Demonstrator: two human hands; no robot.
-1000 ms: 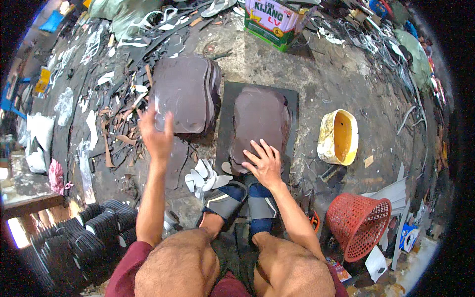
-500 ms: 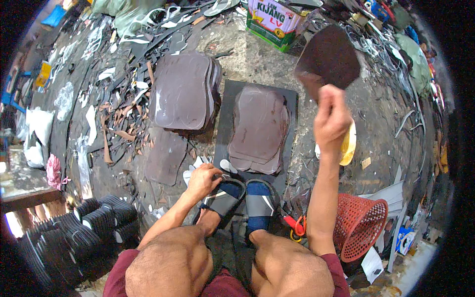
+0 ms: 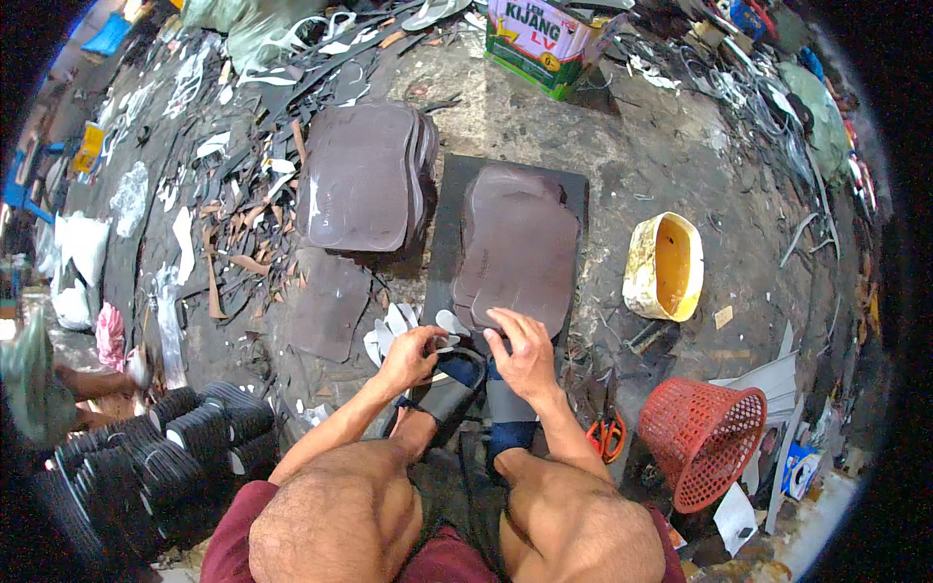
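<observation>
Lengthwise, the brown stack (image 3: 515, 257) points forward, right grip (image 3: 525, 361) spread at its near end, left grip (image 3: 410, 358) impossible to tell.

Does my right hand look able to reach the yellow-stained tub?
Probably yes: the right hand is by the brown stack, and nothing tall stands between that hand and the tub.

a footwear workshop, judging by racked black soles (image 3: 204, 428), brown sheets (image 3: 515, 257) and scattered offcuts (image 3: 250, 264).

2 brn stacks (image 3: 520, 238), 1 bskt (red) (image 3: 671, 428), 1 tub (image 3: 640, 267), 1 tin (image 3: 530, 60).
</observation>
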